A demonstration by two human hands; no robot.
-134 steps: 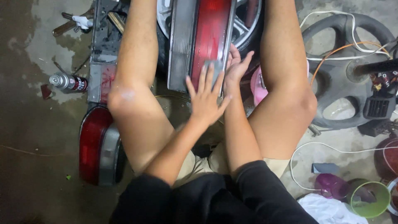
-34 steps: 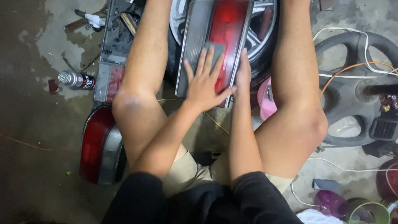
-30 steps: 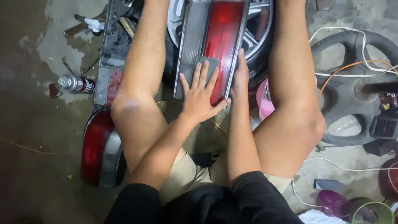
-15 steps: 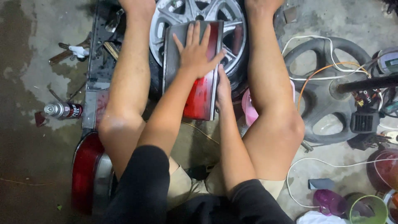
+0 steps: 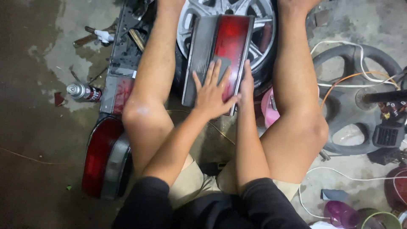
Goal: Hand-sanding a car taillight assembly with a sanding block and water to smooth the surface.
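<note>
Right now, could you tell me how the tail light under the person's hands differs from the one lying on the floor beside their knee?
The tail light under the hands is flat and rectangular, propped on the alloy wheel; the floor tail light is rounded and lies on the concrete floor. The left hand presses flat on the first while the right hand grips its edge; the second is untouched. Both have red lenses with grey sections.

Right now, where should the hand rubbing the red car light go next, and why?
Probably a short stroke up the tail light. The left hand lies flat on its lower part, with a grey pad under the fingers, while the right hand steadies the right edge. The upper half is uncovered.
</note>
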